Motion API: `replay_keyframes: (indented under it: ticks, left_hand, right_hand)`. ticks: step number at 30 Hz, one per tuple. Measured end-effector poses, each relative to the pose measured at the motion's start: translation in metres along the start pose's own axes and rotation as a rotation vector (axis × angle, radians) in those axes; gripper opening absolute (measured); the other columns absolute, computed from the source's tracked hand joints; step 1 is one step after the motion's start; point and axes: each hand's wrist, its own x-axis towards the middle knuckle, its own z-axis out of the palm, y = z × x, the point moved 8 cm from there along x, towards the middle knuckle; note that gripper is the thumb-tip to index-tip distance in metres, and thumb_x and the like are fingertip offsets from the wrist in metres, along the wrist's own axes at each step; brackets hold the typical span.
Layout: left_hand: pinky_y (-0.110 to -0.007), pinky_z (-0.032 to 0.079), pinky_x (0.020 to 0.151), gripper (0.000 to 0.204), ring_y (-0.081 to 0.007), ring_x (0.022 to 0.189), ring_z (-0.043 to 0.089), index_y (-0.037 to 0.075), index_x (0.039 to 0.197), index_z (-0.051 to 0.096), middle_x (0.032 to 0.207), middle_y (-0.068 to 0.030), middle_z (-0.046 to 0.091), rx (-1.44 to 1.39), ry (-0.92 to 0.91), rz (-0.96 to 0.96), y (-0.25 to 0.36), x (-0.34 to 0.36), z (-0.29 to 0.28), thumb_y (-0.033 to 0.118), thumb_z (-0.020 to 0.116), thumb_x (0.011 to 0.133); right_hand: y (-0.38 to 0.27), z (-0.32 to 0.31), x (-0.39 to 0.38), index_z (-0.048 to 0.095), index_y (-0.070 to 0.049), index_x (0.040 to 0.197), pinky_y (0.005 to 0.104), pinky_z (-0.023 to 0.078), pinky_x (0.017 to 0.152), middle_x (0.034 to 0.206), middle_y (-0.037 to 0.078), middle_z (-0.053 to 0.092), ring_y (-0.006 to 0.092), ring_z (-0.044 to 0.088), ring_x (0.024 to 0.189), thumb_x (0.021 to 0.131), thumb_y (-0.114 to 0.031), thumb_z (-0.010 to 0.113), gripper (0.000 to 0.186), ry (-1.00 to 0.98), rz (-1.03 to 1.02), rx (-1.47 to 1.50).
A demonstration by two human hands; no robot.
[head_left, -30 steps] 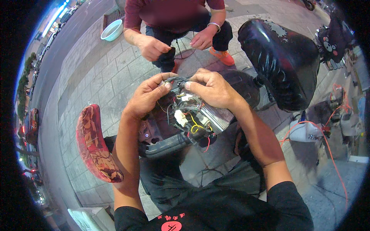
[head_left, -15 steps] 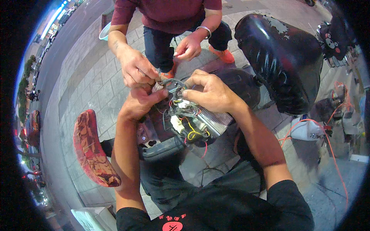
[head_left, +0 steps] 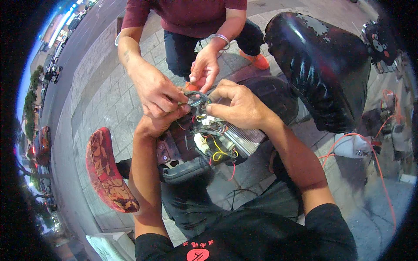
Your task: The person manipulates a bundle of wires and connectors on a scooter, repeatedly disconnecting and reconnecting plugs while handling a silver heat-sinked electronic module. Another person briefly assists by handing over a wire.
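A dark bundle of wires point(head_left: 198, 98) arches up from the electrical parts in front of me. My right hand point(head_left: 239, 104) pinches this bundle between thumb and fingers from the right. On its left side, my left hand point(head_left: 153, 126) is closed at the wire ends, its fingers mostly covered by a co-worker's hand point(head_left: 160, 93). That person's other hand point(head_left: 204, 71) hovers just beyond the bundle, fingers loosely curled. Below my right hand lies a finned metal controller box point(head_left: 249, 142). White plug connectors point(head_left: 200, 142) and a looped yellow wire point(head_left: 219, 153) are next to it.
A camouflage-covered handlebar grip or pad point(head_left: 109, 174) sticks up by my left forearm. At upper right stands a black, worn scooter seat point(head_left: 320, 65). An orange cable point(head_left: 379, 172) runs across the ground at right, beside a white container point(head_left: 350, 145). The co-worker crouches opposite.
The co-worker's hand has come down over my left fingers, hiding the pale connector seen there before. Their other hand has turned and come nearer the wires. My right hand stays at the bundle.
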Motion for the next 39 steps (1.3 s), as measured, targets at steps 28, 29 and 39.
replay_keyframes:
  ticks: [28, 29, 39]
  left_hand:
    - [-0.033, 0.056, 0.094, 0.034, -0.0138, 0.108, 0.066, 0.005, 0.134, 0.074, 0.122, -0.0004, 0.073, 0.006, 0.001, -0.093, -0.016, 0.002, 0.0, 0.009, 0.081, 0.101]
    - [-0.033, 0.057, 0.094, 0.035, -0.0139, 0.109, 0.067, 0.005, 0.135, 0.074, 0.124, -0.0008, 0.073, 0.046, 0.028, -0.079, -0.017, -0.002, -0.005, 0.01, 0.082, 0.101]
    - [-0.036, 0.057, 0.098, 0.041, -0.0155, 0.117, 0.068, 0.003, 0.128, 0.077, 0.126, -0.0053, 0.077, -0.1, 0.163, -0.162, -0.001, 0.002, -0.001, 0.02, 0.091, 0.094]
  right_hand:
    - [0.015, 0.005, 0.002, 0.08, -0.003, 0.112, 0.0439, 0.057, 0.102, 0.122, 0.019, 0.073, 0.0346, 0.074, 0.114, 0.093, -0.024, 0.083, 0.029, 0.068, -0.064, 0.054]
    - [0.008, 0.003, 0.002, 0.08, -0.003, 0.113, 0.044, 0.057, 0.103, 0.122, 0.019, 0.073, 0.035, 0.074, 0.115, 0.093, -0.024, 0.083, 0.029, 0.064, -0.059, 0.031]
    - [0.004, 0.002, 0.001, 0.078, 0.0, 0.114, 0.0374, 0.06, 0.098, 0.121, 0.015, 0.07, 0.0254, 0.072, 0.115, 0.093, -0.008, 0.083, 0.023, 0.09, -0.119, -0.014]
